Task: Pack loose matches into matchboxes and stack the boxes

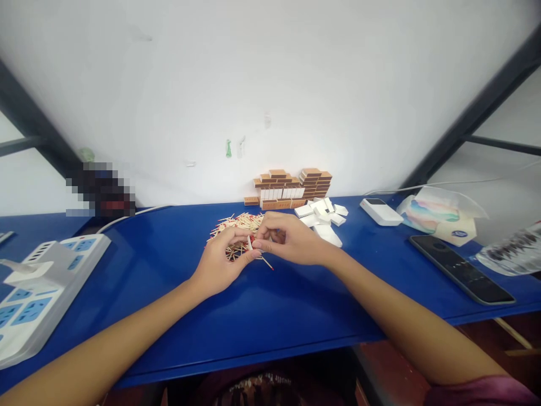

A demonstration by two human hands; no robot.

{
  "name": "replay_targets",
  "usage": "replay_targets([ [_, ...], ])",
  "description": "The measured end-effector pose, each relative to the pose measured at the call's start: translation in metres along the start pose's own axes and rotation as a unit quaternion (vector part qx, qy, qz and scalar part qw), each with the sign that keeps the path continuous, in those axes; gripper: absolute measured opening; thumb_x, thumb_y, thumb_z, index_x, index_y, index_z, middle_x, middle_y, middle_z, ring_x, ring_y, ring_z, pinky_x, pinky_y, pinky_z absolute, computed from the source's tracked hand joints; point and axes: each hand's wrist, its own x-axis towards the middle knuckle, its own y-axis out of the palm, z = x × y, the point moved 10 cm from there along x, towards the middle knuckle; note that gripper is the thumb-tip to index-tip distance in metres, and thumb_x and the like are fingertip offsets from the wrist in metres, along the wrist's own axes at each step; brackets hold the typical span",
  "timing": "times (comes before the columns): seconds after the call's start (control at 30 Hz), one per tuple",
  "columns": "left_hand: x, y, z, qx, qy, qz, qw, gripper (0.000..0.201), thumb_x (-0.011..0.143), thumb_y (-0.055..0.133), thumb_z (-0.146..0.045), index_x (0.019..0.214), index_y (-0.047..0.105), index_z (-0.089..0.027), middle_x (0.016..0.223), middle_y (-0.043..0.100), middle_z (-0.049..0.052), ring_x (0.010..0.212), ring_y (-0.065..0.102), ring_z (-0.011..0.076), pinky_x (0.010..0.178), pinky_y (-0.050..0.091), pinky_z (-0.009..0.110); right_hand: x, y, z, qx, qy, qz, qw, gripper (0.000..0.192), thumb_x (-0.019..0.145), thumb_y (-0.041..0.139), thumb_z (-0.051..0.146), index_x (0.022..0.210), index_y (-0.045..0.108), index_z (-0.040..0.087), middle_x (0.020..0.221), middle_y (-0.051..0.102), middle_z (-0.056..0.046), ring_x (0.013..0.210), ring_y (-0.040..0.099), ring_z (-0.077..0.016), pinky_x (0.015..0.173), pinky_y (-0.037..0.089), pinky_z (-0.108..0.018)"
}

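Both hands meet at the middle of the blue worktop (270,304), just in front of a loose pile of matches (236,224). The left hand (222,262) pinches a small white matchbox tray (250,243) between thumb and fingers; its grip is clenched on the tray. The right hand (291,239) has its fingertips pressed together at the tray's edge, apparently on a few matches, though what exactly it grasps is too small to tell. One match (267,263) lies on the worktop just under the hands.

Behind: a stack of brown matchboxes (293,186) against the wall, and loose white trays (323,217) just right of the pile. A phone (460,268), a power strip (38,287) and a tissue pack (439,217) lie well apart.

Judgement: filling goes best with the tray held level and steady, match heads all pointing one way, and small bunches slid in flat rather than dropped.
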Motion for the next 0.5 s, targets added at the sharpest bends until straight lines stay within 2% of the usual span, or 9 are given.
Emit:
replay_targets([
  [0.13,0.000,-0.003,0.003,0.007,-0.010,-0.003,1.000,0.033,0.088,0.081,-0.042,0.112,0.069,-0.023,0.109,0.081,0.006,0.102,0.080,0.0249,0.095,0.064,0.040,0.002,-0.012,-0.003,-0.016,0.012,-0.038,0.999,0.024,0.097,0.069,0.040,0.082,0.067,0.022,0.077,0.058,0.002,0.065,0.049,-0.0125,0.061,0.039,-0.029],
  [0.2,0.001,-0.005,0.006,0.010,-0.018,-0.006,1.000,0.032,0.089,0.080,-0.042,0.112,0.069,-0.023,0.110,0.081,0.006,0.104,0.079,0.0258,0.094,0.064,0.040,0.003,-0.034,-0.011,-0.058,0.020,-0.075,0.995,0.026,0.098,0.065,0.043,0.083,0.066,0.023,0.078,0.061,0.000,0.068,0.052,-0.0142,0.063,0.041,-0.030],
  [0.27,0.002,-0.007,0.009,0.020,-0.026,-0.012,0.999,0.032,0.089,0.080,-0.043,0.112,0.069,-0.023,0.109,0.081,0.006,0.106,0.079,0.0267,0.094,0.064,0.041,-0.002,-0.071,-0.023,-0.142,0.028,-0.143,0.979,0.029,0.099,0.061,0.046,0.082,0.065,0.023,0.077,0.063,-0.001,0.069,0.054,-0.0166,0.066,0.041,-0.032],
  [0.33,0.002,-0.010,0.010,0.032,-0.028,-0.020,0.999,0.033,0.089,0.080,-0.045,0.111,0.069,-0.023,0.108,0.081,0.007,0.106,0.079,0.0275,0.091,0.064,0.041,-0.013,-0.115,-0.043,-0.252,0.061,-0.212,0.942,0.031,0.100,0.058,0.045,0.080,0.063,0.023,0.077,0.065,-0.004,0.071,0.056,-0.0191,0.069,0.042,-0.034],
  [0.4,0.003,-0.011,0.010,0.038,-0.025,-0.028,0.999,0.033,0.089,0.080,-0.046,0.110,0.069,-0.023,0.107,0.081,0.007,0.104,0.080,0.0274,0.089,0.064,0.041,-0.029,-0.154,-0.072,-0.363,0.148,-0.245,0.887,0.031,0.101,0.054,0.044,0.084,0.066,0.021,0.084,0.070,-0.009,0.078,0.061,-0.0231,0.073,0.042,-0.036],
  [0.47,0.003,-0.011,0.011,0.039,-0.023,-0.029,0.999,0.033,0.089,0.079,-0.045,0.111,0.068,-0.023,0.108,0.081,0.008,0.103,0.080,0.0267,0.089,0.064,0.040,-0.047,-0.179,-0.112,-0.431,0.284,-0.210,0.831,0.036,0.101,0.052,0.048,0.087,0.070,0.020,0.092,0.074,-0.013,0.087,0.066,-0.0287,0.075,0.043,-0.038],
  [0.5,0.003,-0.011,0.012,0.040,-0.026,-0.028,0.998,0.033,0.089,0.079,-0.045,0.111,0.068,-0.023,0.109,0.081,0.008,0.103,0.079,0.0263,0.089,0.064,0.040,-0.056,-0.183,-0.131,-0.437,0.345,-0.173,0.813,0.043,0.100,0.052,0.056,0.089,0.072,0.020,0.094,0.075,-0.016,0.091,0.067,-0.0314,0.075,0.043,-0.039],
])
